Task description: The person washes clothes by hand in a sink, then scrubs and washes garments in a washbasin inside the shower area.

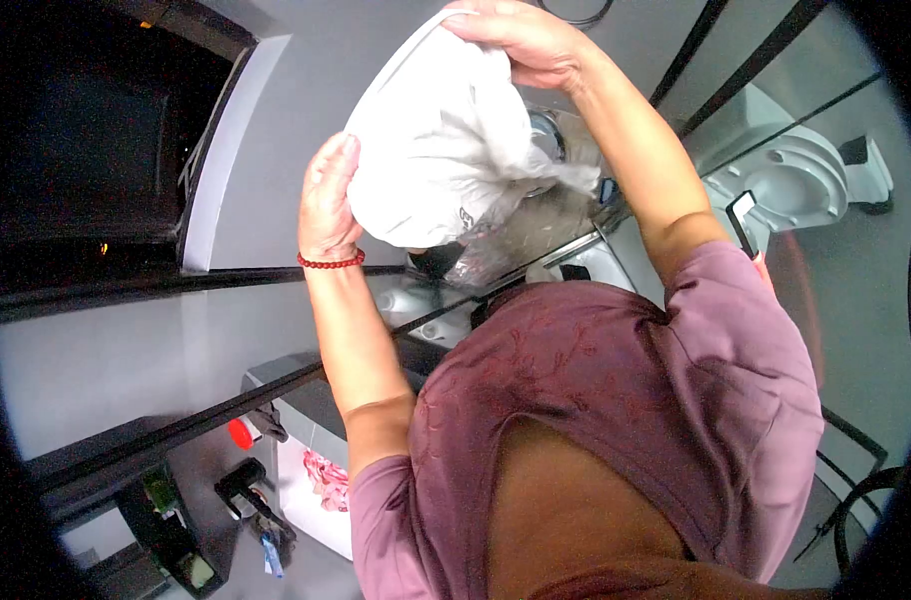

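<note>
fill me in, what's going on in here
A person in a purple top is holding up what looks like a white bag with both hands. The left hand and right hand grip its edge at separate spots, while the rest hangs in loose folds. A toilet stands beyond the right arm.

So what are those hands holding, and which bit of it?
A white, crumpled, plastic-looking bag, held by its stretched edge: the left hand on one side, the right hand on the other.

At the left hand (329,200), the crumpled plastic bag (431,135) is white, black-marked; below, the beaded bracelet (332,263) is red, the branch-patterned top (576,365) mauve.
</note>
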Available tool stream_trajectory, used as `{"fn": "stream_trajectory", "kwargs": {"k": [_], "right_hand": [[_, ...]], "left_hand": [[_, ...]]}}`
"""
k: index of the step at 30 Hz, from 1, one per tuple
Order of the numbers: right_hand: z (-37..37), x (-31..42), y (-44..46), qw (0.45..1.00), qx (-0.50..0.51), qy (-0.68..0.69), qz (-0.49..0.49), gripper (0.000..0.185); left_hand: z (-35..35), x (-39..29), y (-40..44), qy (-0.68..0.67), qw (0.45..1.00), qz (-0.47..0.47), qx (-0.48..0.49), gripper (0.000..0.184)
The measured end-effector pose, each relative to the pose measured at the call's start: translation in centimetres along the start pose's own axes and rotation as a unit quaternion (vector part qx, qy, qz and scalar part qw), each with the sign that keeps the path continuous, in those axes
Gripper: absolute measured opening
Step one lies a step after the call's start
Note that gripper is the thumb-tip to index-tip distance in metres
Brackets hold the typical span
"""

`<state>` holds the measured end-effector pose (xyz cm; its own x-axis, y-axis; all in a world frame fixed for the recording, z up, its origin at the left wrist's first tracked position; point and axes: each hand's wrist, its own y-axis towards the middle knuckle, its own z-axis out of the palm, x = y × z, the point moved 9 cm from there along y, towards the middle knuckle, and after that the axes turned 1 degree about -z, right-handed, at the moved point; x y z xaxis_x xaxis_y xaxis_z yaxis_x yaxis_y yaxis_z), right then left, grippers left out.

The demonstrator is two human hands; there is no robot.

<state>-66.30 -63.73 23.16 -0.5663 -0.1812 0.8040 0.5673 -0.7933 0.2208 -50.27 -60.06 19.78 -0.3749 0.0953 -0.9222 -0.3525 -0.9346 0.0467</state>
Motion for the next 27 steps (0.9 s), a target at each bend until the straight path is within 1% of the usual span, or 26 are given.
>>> {"fn": "stream_trajectory", "kwargs": {"k": [1,2,3,5,6,7,8,9,10,11,12,13,14,15,16,17,18,19,20,21,22,24,25,26,27], "right_hand": [[0.1,0.2,-0.4,1.0,-0.012,-0.012,0.003,0.017],[-0.2,0.2,-0.6,1.0,-0.014,-0.027,-0.008,0.023],[-0.3,-0.2,-0.8,0.999,-0.015,-0.028,-0.009,0.023],[-0.8,-1.0,-1.0,0.998,-0.05,-0.018,-0.035,0.029],[-1.1,-1.8,-1.1,0.995,-0.084,0.021,-0.046,0.031],[-0.9,-2.4,-1.3,0.995,-0.084,0.02,-0.045,0.031],[-1.1,-3.4,-1.4,0.987,-0.099,0.127,-0.023,0.032],[-1.1,-4.6,-1.5,0.966,-0.113,0.232,-0.001,0.033],[-1.2,-5.4,-1.3,0.954,-0.14,0.266,-0.014,0.035],[-1.1,-6.4,-0.9,0.954,-0.139,0.267,-0.012,0.035],[-1.8,-7.5,-0.7,0.948,-0.173,0.266,-0.019,0.033],[-2.5,-8.9,-0.6,0.941,-0.208,0.266,-0.026,0.031],[-4.8,-11.9,-0.1,0.924,-0.269,0.269,0.035,0.029],[-1.8,-11.7,0.1,0.953,-0.087,0.284,0.063,0.025],[-3.2,-11.7,-0.2,0.954,-0.181,0.237,-0.017,0.025],[-4.0,-12.0,-1.0,0.94,-0.271,0.185,-0.097,0.025],[-1.4,-10.7,-2.0,0.918,-0.364,0.152,-0.033,0.022],[-1.6,-11.4,-1.9,0.92,-0.361,0.153,-0.024,0.022],[-2.1,-12.1,-1.5,0.923,-0.354,0.153,-0.013,0.02],[-1.9,-12.2,-1.1,0.925,-0.347,0.154,-0.005,0.02],[-1.5,-12.4,-1.0,0.922,-0.336,0.19,0.006,0.02],[-1.7,-13.3,-1.1,0.925,-0.336,0.178,0.01,0.02],[-2.3,-13.5,-1.0,0.928,-0.336,0.163,0.006,0.02],[-2.8,-14.1,-1.0,0.939,-0.291,0.176,0.042,0.02],[-3.1,-14.2,-1.1,0.938,-0.295,0.176,0.046,0.02]], "left_hand": [[0.3,-0.1,0.2,-0.001,1.0,0.0,0.002,0.02],[0.1,-0.3,0.5,-0.017,1.0,0.013,-0.015,0.02],[0.0,-0.4,0.8,-0.032,0.999,0.025,-0.033,0.02],[0.5,-0.1,1.5,-0.045,0.998,0.022,-0.039,0.019],[0.6,0.2,1.9,-0.058,0.997,0.02,-0.047,0.018],[0.4,0.5,2.4,-0.059,0.997,0.021,-0.048,0.018],[-0.1,0.8,2.9,-0.053,0.997,0.034,-0.044,0.017],[0.3,0.4,3.0,-0.046,0.997,0.048,-0.041,0.016],[0.8,0.4,2.8,-0.047,0.997,0.049,-0.043,0.016],[1.6,0.1,2.6,0.011,0.995,0.079,-0.059,0.015],[2.8,-0.1,2.4,0.068,0.989,0.108,-0.074,0.014],[4.4,-0.9,1.7,0.277,0.924,0.25,-0.079,0.01],[8.9,-1.0,0.1,0.468,0.826,0.309,-0.067,0.012],[12.8,-0.7,-1.5,0.635,0.686,0.351,-0.052,0.017],[10.1,0.1,-0.5,0.612,0.709,0.334,-0.105,0.025],[9.2,-0.2,0.5,0.611,0.71,0.331,-0.11,0.025],[6.8,-0.2,1.7,0.595,0.746,0.257,-0.153,0.026],[4.6,0.1,2.5,0.573,0.774,0.183,-0.199,0.027],[4.0,0.3,2.4,0.573,0.763,0.199,-0.223,0.028],[4.1,0.2,2.1,0.604,0.731,0.213,-0.234,0.026],[3.9,0.2,2.0,0.606,0.726,0.217,-0.242,0.025],[4.0,0.9,1.1,0.606,0.726,0.215,-0.246,0.023],[6.2,1.0,-0.2,0.63,0.698,0.288,-0.18,0.024],[8.6,1.4,-1.8,0.648,0.662,0.359,-0.114,0.025],[11.2,0.7,-3.4,0.64,0.67,0.366,-0.088,0.022]]}}
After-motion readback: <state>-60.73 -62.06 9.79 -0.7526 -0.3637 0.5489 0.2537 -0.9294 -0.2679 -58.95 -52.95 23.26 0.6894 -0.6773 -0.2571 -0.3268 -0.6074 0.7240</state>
